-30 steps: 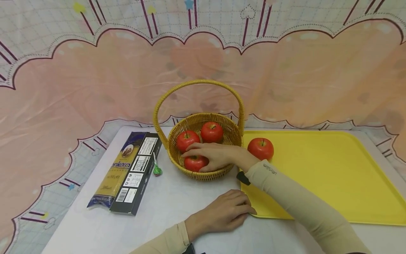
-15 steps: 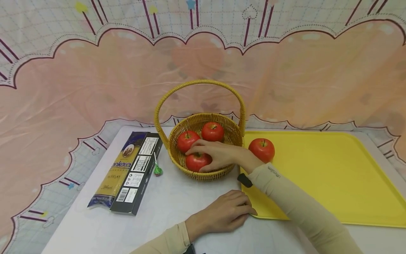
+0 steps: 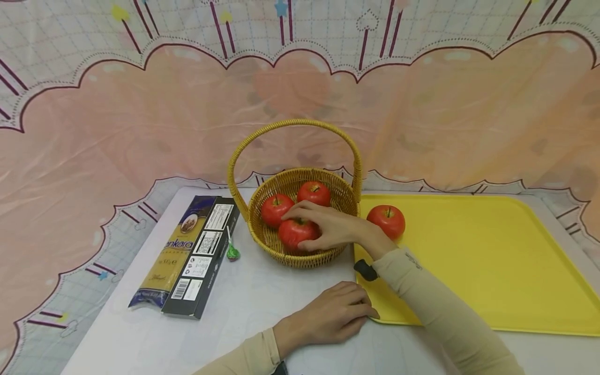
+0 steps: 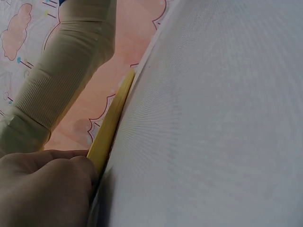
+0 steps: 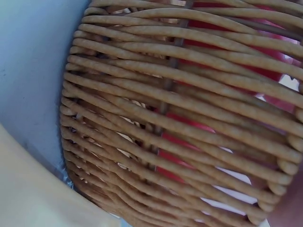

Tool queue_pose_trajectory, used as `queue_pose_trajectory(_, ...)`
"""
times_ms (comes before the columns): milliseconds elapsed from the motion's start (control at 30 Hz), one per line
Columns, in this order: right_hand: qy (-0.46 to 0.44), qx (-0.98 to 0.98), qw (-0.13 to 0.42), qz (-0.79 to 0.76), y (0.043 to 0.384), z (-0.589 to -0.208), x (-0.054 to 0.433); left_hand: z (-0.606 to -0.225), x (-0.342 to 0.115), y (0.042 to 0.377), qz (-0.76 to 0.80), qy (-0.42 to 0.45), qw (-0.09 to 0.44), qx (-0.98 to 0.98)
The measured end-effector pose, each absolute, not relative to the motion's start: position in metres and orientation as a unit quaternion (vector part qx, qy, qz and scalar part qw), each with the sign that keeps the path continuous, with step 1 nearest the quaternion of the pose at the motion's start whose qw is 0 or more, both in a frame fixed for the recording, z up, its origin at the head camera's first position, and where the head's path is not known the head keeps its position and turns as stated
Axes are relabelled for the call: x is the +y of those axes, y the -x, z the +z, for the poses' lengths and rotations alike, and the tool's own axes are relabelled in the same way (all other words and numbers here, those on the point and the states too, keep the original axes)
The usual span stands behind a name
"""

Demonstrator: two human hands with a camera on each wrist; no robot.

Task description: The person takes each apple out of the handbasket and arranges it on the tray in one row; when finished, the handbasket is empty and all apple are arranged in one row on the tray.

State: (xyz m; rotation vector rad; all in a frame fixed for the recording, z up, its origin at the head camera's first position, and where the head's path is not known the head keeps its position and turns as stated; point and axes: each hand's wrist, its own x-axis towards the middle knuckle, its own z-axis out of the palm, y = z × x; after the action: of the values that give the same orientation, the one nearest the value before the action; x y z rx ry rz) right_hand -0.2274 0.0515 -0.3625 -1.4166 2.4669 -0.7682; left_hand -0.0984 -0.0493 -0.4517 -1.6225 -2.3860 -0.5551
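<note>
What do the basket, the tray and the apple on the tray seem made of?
Basket: woven strands with a slight sheen, perhaps rattan or a plastic imitation. Tray: probably smooth plastic, judging by its even yellow colour and rounded corners. Apple: shiny red surface with a stem; real fruit or a glossy fake, I can't tell.

the head view looks forward and down from above, far enough back to hold the whole round yellow wicker basket and most of the flat yellow rectangular tray. the left wrist view sits low and tilted over the smooth white table, looking past the bare left hand along the tray's edge, which the head view shares. the right wrist view faces the basket's woven side very closely; the head view shares that basket.
</note>
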Motion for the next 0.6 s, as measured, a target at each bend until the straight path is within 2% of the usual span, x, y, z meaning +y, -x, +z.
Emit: queue_pose_trajectory(600, 0.463, 0.834, 0.059, -0.296, 0.222, -0.358, 0.071, -0.451, -0.050, 0.099, -0.182, 0.556, 0.107, -0.804)
